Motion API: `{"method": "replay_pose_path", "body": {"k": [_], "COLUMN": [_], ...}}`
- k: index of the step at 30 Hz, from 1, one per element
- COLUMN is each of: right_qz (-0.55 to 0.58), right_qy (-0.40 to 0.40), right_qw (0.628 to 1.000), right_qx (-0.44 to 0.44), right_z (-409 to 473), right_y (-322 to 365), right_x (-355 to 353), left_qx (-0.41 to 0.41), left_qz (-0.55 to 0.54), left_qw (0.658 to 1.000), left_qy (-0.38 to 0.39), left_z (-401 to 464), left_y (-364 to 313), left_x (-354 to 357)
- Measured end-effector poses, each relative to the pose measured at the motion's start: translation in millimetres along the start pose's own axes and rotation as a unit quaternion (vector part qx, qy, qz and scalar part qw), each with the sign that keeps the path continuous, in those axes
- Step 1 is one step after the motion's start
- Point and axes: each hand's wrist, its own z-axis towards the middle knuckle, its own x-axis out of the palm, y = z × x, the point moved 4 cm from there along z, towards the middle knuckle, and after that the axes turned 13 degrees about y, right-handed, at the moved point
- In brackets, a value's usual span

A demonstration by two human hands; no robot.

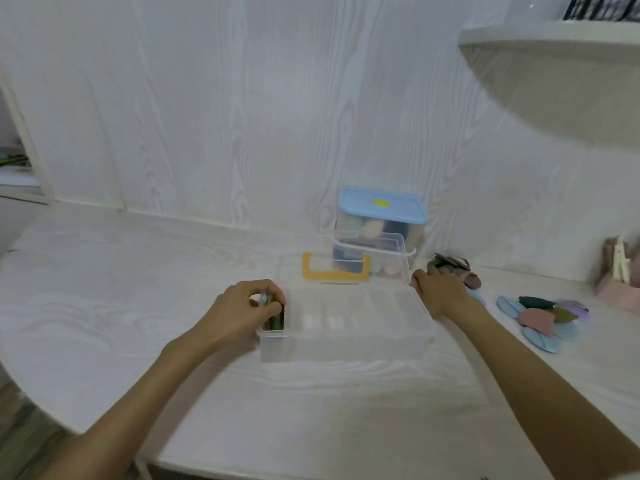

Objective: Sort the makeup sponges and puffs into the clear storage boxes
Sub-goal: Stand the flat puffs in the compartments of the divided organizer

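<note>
A clear divided storage box [346, 344] stands on the table in front of me, its lid with a yellow handle [334, 271] tipped open behind it. My left hand [242, 310] pinches a few dark green puffs [275, 318] standing upright in the box's leftmost slot. Reaching past the box's right rim, my right hand [441, 292] rests on a small heap of green and mauve puffs [453, 268]; its fingers are curled over them, and whether it grips one is hidden. A second clear box with a blue lid [382, 209] holds pastel sponges at the back.
Loose flat puffs in blue, pink, green and purple [543, 318] lie at the right. A pink holder [620, 271] stands at the far right edge. A rounded white shelf [554, 64] overhangs the upper right. The wood-grain wall rises close behind the boxes.
</note>
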Motion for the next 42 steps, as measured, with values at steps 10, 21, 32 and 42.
{"method": "replay_pose_path", "body": {"k": [10,21,32,42], "right_qz": [0.205,0.574,0.563,0.636], "right_qy": [0.077,-0.211,-0.245,-0.300], "right_qw": [0.976,0.769,0.783,0.706], "right_qx": [-0.017,0.187,-0.101,-0.082], "right_z": [-40,-74,-138,-130], "right_y": [-68,-111,82,93], "right_x": [1,1,-43,-26], "left_qx": [0.027,0.082,0.089,0.095], "left_qz": [0.013,-0.014,-0.016,0.041], "left_qw": [0.999,0.995,0.994,0.995], "left_qy": [0.026,-0.048,-0.055,-0.004], "left_z": [41,52,55,52], "left_y": [-33,-43,-29,-30], "left_x": [49,72,59,60]}}
